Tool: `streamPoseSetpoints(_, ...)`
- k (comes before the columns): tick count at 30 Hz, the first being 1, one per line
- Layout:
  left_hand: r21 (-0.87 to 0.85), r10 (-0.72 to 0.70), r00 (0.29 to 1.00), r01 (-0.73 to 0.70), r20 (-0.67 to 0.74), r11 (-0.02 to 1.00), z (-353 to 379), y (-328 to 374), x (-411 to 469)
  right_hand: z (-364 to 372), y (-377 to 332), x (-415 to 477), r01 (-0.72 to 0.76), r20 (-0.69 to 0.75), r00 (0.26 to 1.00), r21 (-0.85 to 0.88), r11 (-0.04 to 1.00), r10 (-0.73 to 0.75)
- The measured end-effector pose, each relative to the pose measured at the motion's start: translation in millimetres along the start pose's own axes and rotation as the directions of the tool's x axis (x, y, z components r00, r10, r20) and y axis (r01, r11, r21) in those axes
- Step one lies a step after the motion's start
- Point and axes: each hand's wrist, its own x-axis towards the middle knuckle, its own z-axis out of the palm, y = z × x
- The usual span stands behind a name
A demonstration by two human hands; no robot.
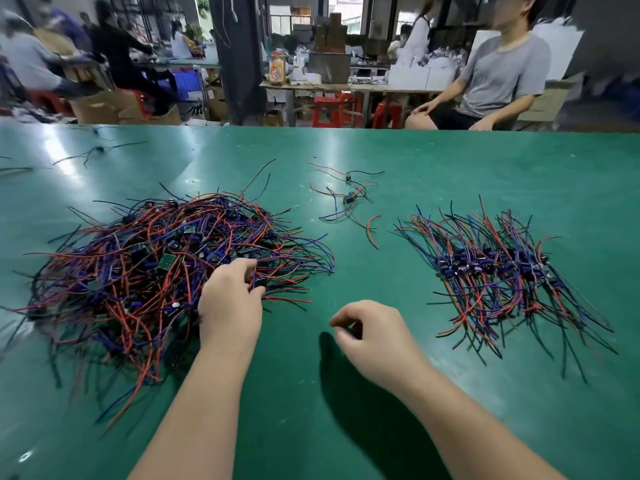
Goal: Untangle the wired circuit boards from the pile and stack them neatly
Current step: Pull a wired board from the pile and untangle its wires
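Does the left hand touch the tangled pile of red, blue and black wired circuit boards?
Touching. In the head view the left hand pinches wires at the right edge of the tangled red, blue and black pile.
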Motion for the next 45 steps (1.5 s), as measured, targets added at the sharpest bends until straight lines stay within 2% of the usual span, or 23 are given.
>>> streamPoseSetpoints(3, -0.1, 0.018, 0.999, -0.021, -0.039, 0.995, -4, 0, -2, -1, -3, 1, 0.013, -0.012, 1.0, 0.071, 0.997, -0.012)
streamPoseSetpoints(7, 0.033, 0.075, 0.997, -0.076, 0.029, 0.997, -3, -2, -2, -6, 0, 1, -0.002, -0.012, 1.0, 0.115, 0.993, 0.003)
streamPoseSetpoints(13, 0.101, 0.096, 0.988, -0.108, 0.118, 0.989, -3, -3, -2, -11, 2, 2, -0.032, -0.001, 0.999, 0.16, 0.987, 0.032)
streamPoseSetpoints(15, 0.0, 0.038, 0.99, -0.038, 0.134, 0.999, -7, -4, 0, -11, 1, 2, -0.039, 0.002, 0.999, 0.17, 0.985, 0.04)
streamPoseSetpoints(17, -0.171, -0.021, 0.985, 0.051, 0.169, 0.984, -10, 0, 0, -11, 0, 2, -0.054, 0.013, 0.999, 0.191, 0.98, 0.052)
streamPoseSetpoints(18, -0.287, -0.036, 0.982, 0.089, 0.186, 0.954, -11, 4, 0, -12, -1, 2, -0.071, 0.025, 0.997, 0.215, 0.974, 0.067)
streamPoseSetpoints(20, -0.55, -0.021, 0.977, 0.138, 0.214, 0.824, -14, 15, -3, -13, -3, 3, -0.143, 0.068, 0.989, 0.334, 0.932, 0.128)
streamPoseSetpoints(21, -0.658, 0.02, 0.973, 0.141, 0.232, 0.739, -17, 21, -6, -14, -5, 3, -0.189, 0.102, 0.982, 0.445, 0.876, 0.16)
streamPoseSetpoints(22, -0.737, 0.088, 0.96, 0.142, 0.264, 0.661, -19, 27, -9, -15, -8, 3, -0.236, 0.145, 0.972, 0.589, 0.773, 0.186)
streamPoseSetpoints(24, -0.83, 0.282, 0.888, 0.171, 0.363, 0.531, -23, 35, -18, -20, -13, 6, -0.333, 0.268, 0.941, 0.84, 0.429, 0.206)
streamPoseSetpoints(25, -0.851, 0.381, 0.827, 0.202, 0.414, 0.485, -24, 38, -24, -24, -14, 7, -0.381, 0.337, 0.92, 0.889, 0.254, 0.201)
streamPoseSetpoints(26, -0.854, 0.465, 0.759, 0.227, 0.457, 0.468, -23, 40, -29, -29, -14, 8, -0.417, 0.393, 0.901, 0.901, 0.12, 0.181)
streamPoseSetpoints(27, -0.843, 0.519, 0.702, 0.226, 0.488, 0.488, -21, 42, -33, -33, -13, 9, -0.431, 0.421, 0.893, 0.902, 0.031, 0.159)
streamPoseSetpoints(29, -0.807, 0.554, 0.646, 0.171, 0.526, 0.566, -15, 45, -37, -41, -9, 11, -0.399, 0.4, 0.904, 0.916, -0.04, 0.149)
streamPoseSetpoints(32, -0.757, 0.525, 0.634, 0.15, 0.567, 0.636, -11, 43, -37, -48, -6, 12, -0.281, 0.286, 0.935, 0.958, -0.053, 0.21)
streamPoseSetpoints(35, -0.722, 0.479, 0.643, 0.173, 0.598, 0.67, -11, 42, -37, -50, -2, 14, -0.21, 0.203, 0.947, 0.978, 0.002, 0.251)
streamPoseSetpoints(39, -0.726, 0.315, 0.742, 0.321, 0.592, 0.607, -7, 48, -38, -49, -2, 10, -0.193, 0.173, 0.968, 0.976, 0.102, 0.181)
streamPoseSetpoints(42, -0.698, 0.217, 0.845, 0.23, 0.489, 0.678, 0, 50, -41, -42, -4, 7, -0.222, 0.197, 0.971, 0.952, 0.211, 0.133)
streamPoseSetpoints(45, -0.72, 0.199, 0.895, 0.172, 0.4, 0.673, 7, 50, -45, -38, -7, 6, -0.232, 0.21, 0.97, 0.948, 0.219, 0.119)
